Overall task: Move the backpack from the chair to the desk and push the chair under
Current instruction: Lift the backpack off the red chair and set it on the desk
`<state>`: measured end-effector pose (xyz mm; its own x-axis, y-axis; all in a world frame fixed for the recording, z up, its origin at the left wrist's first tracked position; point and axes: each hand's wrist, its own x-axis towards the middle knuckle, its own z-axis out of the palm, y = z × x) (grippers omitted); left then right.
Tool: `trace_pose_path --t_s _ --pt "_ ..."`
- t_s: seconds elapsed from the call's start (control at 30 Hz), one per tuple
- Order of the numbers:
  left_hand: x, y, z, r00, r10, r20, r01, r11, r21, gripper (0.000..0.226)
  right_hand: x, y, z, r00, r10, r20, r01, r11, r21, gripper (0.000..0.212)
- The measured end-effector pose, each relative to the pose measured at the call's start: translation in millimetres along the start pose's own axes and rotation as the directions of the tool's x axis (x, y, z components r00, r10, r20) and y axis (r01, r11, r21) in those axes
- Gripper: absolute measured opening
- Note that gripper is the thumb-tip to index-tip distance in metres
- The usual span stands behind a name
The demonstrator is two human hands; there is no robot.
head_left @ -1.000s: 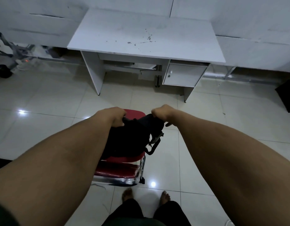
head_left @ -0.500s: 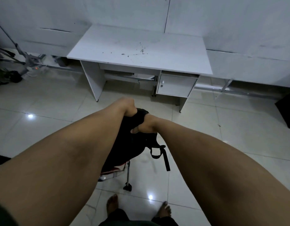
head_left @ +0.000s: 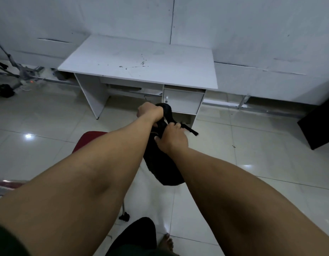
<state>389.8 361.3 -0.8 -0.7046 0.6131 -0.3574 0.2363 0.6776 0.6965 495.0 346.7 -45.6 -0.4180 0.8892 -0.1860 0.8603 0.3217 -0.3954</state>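
While both hands grip its top, left hand [head_left: 150, 112] above right hand [head_left: 172, 138], the backpack [head_left: 161, 163] hangs beneath them

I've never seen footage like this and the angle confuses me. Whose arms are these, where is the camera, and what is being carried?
The camera sits on a person's head and looks forward and down, so the two long bare forearms reaching into the picture are the wearer's own. There is no machine here. The left hand grips the top of a black backpack, and the right hand holds it just below; the bag hangs in the air over the tiled floor. A red chair shows partly behind the left arm. Ahead stands a white desk against the wall, its top bare except for a few dark specks. At the bottom you see the person's dark trousers and a bare foot.
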Motion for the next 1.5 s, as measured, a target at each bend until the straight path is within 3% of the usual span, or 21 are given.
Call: trace_pose_path --t_s 0.1,0.23,0.4,0.5,0.63,0.77,0.83,1.0,1.13,1.3,1.5 --pt "-1.5 27.7 26.0 1.000 0.003 0.026 0.000 0.996 -0.087 0.016 21.1 29.4 -23.5 0.998 -0.004 -0.058 0.006 1.000 0.029 0.030" --pt "17.4 56.9 45.2 0.995 0.069 0.075 -0.056 0.986 -0.157 0.019 58.4 53.0 -58.2 0.995 0.000 -0.099 0.004 0.999 0.036 0.017" --pt "62.6 70.3 48.3 0.903 0.368 0.222 -0.396 0.913 0.096 0.024 116.4 78.7 -90.5 0.996 -0.006 -0.085 0.005 1.000 -0.008 0.020" --pt "99.8 60.0 50.1 0.893 0.403 0.201 -0.448 0.846 0.289 0.017 143.6 94.0 -98.1 0.997 -0.040 -0.059 0.040 0.999 0.001 0.022" --pt "155.6 71.1 64.1 0.926 0.234 0.296 -0.352 0.816 0.458 0.085 184.9 110.9 -124.4 0.996 -0.081 -0.036 0.081 0.996 0.020 0.017" --pt "179.0 122.0 81.9 0.807 0.431 0.405 -0.562 0.770 0.301 0.072 226.0 131.0 -162.4 0.989 -0.129 -0.072 0.132 0.990 0.040 0.011" --pt "186.9 151.5 89.6 0.786 0.499 0.366 -0.601 0.756 0.261 0.057 246.8 139.6 -181.8 0.985 -0.149 -0.089 0.153 0.987 0.040 0.005" --pt "211.1 202.8 111.5 0.779 0.589 0.217 -0.622 0.770 0.142 0.012 307.1 160.1 -233.2 0.977 -0.165 -0.133 0.174 0.983 0.054 0.014" --pt "231.2 240.8 125.8 0.765 0.644 -0.024 -0.642 0.764 0.064 0.015 360.8 167.8 -269.0 0.964 -0.199 -0.175 0.215 0.973 0.079 0.003" --pt "262.1 306.1 131.4 0.711 0.640 -0.292 -0.653 0.754 0.064 0.018 432.0 156.6 -317.5 0.932 -0.233 -0.279 0.273 0.956 0.112 0.022" --pt "324.8 365.8 107.9 0.652 0.658 -0.376 -0.672 0.732 0.115 0.020 507.0 125.4 -352.7 0.904 -0.288 -0.318 0.340 0.932 0.124 0.020"
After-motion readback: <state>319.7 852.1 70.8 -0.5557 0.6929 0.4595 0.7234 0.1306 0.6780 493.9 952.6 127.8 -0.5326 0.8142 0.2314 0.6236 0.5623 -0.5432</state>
